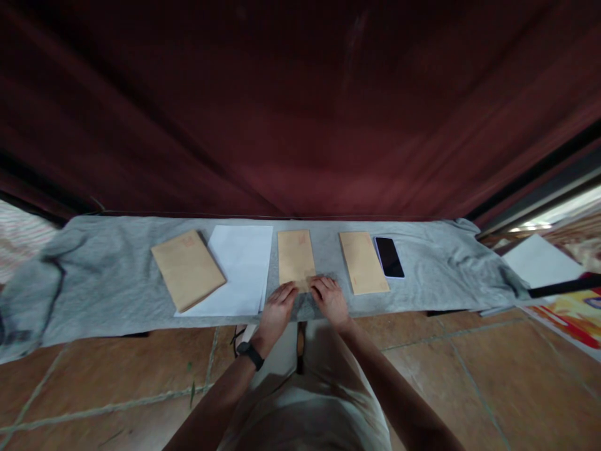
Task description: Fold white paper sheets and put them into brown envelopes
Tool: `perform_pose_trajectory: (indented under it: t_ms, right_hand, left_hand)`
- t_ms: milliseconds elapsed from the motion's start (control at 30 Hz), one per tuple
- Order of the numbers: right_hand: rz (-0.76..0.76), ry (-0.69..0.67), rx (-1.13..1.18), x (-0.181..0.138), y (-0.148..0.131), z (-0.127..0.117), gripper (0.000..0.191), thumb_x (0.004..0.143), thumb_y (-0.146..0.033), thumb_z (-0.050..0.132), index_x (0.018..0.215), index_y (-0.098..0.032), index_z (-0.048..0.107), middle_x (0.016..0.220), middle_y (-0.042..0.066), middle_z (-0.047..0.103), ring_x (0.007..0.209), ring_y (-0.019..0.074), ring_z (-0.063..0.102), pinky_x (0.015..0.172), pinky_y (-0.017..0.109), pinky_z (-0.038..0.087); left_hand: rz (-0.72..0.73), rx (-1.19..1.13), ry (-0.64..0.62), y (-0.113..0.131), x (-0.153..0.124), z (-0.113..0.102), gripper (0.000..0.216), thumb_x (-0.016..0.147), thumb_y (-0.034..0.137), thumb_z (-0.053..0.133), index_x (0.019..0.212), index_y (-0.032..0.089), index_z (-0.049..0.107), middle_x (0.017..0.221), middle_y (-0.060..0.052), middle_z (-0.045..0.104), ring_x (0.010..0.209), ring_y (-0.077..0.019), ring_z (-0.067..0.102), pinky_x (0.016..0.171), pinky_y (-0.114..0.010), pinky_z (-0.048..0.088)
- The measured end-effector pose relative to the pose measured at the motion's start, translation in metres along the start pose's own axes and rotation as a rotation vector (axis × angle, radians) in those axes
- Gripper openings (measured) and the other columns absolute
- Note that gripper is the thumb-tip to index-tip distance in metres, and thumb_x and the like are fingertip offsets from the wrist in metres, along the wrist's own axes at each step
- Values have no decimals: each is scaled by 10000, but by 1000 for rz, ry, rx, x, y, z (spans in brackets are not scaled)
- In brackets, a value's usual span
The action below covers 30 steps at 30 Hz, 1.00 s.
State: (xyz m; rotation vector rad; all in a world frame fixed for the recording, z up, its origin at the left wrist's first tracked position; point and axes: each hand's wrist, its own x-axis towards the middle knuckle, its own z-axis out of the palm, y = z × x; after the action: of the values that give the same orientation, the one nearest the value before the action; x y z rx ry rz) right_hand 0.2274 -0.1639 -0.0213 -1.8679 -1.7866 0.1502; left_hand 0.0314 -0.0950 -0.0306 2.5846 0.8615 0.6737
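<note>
Three brown envelopes lie on a grey cloth point(107, 282). The middle envelope point(295, 257) lies straight in front of me. My left hand point(278, 305) and my right hand point(329, 298) rest flat at its near edge, fingers stretched out and touching it. My left wrist carries a black watch point(250, 354). A larger brown envelope point(186, 268) lies to the left, partly over a white sheet of paper point(240, 266). A third envelope point(363, 262) lies to the right, with a black phone point(389, 257) beside it.
A dark red curtain point(300, 106) hangs behind the cloth-covered surface. The floor is brown tile point(469, 382). At the right lie another white sheet point(539, 262) and a colourful printed item point(570, 316).
</note>
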Motion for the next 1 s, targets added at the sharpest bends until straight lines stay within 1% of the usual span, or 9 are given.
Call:
perform_pose_trajectory:
  t_ms: [100,200,267,367,500,667,800,900,1000]
  right_hand:
    - [-31,22,-12,-2,-4,2,211,1018,-190,486,1133,-217,660,1235,72,685,1146,228,611,1009,407,464]
    - [-88,53,3,-8,-17,9,329,1006,-141,439,1265,-197,634,1367,83,633,1289,219,547,1129,425,406]
    - [-126,34,15,-14,-28,17,395,1002,-162,443,1371,-181,583,1427,88,600,1352,211,506,1177,416,375]
    - [-93,20,-23,-24,-42,26,457,1006,-207,454,1454,-147,523,1464,107,573,1375,219,496,1193,417,368]
    - [-61,33,-87,-33,-42,26,463,1022,-248,445,1470,-152,514,1512,101,525,1409,225,467,1214,436,328]
    - [-27,47,-130,-37,-34,20,462,1028,-253,446,1473,-142,507,1515,116,518,1415,226,464,1217,443,311]
    - [37,55,-103,-35,-41,23,459,1018,-223,453,1466,-143,517,1504,118,530,1411,234,471,1222,465,302]
    - [96,68,-69,-33,-48,26,472,992,-182,472,1459,-140,526,1491,123,543,1396,248,491,1217,480,313]
    - [114,81,-51,-30,-51,27,493,960,-142,489,1451,-149,539,1473,126,562,1381,256,509,1209,484,330]
  left_hand:
    - [36,59,-27,-1,-2,-2,387,947,90,444,1270,193,631,1370,-98,642,1299,-211,579,1113,-443,498]
    - [47,81,-25,0,-2,-3,367,971,184,470,1303,181,625,1379,-114,640,1305,-235,579,1123,-458,488]
    - [47,84,-18,1,-4,-3,408,970,198,467,1355,164,597,1400,-122,627,1331,-240,561,1140,-459,471]
    - [43,102,-15,2,-8,-2,458,961,168,445,1403,147,561,1433,-123,603,1372,-233,525,1155,-448,457]
    - [21,138,-11,4,-11,-1,430,973,170,429,1370,135,588,1432,-127,604,1376,-238,521,1147,-452,463]
    - [-59,140,-2,8,-17,-9,401,979,187,424,1333,142,609,1412,-127,618,1359,-241,537,1130,-438,475]
    - [-175,120,50,8,-20,-12,376,957,208,460,1291,190,632,1403,-125,620,1315,-272,571,1112,-477,479]
    - [-258,56,100,6,-14,-8,343,935,212,486,1230,202,661,1374,-138,634,1253,-299,609,1080,-519,492]
    - [-310,-14,165,5,-2,-2,371,895,189,522,1243,195,652,1338,-159,645,1233,-314,609,1049,-539,503]
